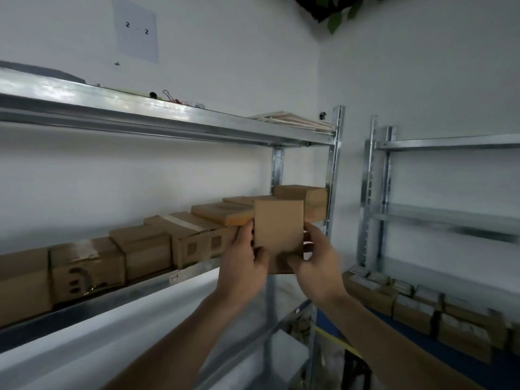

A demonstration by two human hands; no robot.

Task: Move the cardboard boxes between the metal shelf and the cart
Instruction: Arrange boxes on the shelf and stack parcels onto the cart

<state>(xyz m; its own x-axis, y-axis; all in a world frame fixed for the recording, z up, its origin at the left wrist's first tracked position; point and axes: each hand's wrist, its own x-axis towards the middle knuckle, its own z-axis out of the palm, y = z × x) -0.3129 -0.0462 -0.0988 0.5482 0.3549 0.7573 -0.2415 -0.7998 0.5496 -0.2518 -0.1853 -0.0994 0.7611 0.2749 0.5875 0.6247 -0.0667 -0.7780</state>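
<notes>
I hold a small brown cardboard box [278, 229] upright in front of the metal shelf [157, 288], at its right end. My left hand [243, 266] grips the box's left side with the thumb on its front. On the box's right side my right hand [315, 266] grips too, thumb curled onto the lower front. Behind the box, a row of several cardboard boxes [146, 249] lines the shelf's middle board, with a taller box [306, 198] at the far right by the upright post. No cart is in view.
The shelf's upper board [174, 119] carries flat wooden panels [298, 122] and small clips. A second metal shelf [444, 215] stands at the right wall, with several open boxes [416, 308] on a blue surface below it. A paper sheet [138, 29] hangs on the wall.
</notes>
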